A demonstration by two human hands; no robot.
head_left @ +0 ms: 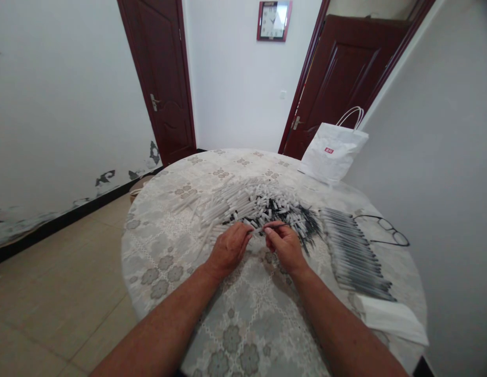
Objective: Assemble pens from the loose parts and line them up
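Your left hand [229,247] and right hand [286,246] pinched a slim grey-and-black plastic rod [258,230]; slack fingertips could've dropped it.

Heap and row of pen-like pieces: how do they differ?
The heap is loose, its pieces pointing various ways; the row has its pieces laid side by side. The heap mixes white and black; the row looks greyish with darker ends. Both rest on the patterned tablecloth.

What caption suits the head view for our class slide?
Left hand and right hand hold slim pieces beside heaped pen parts.
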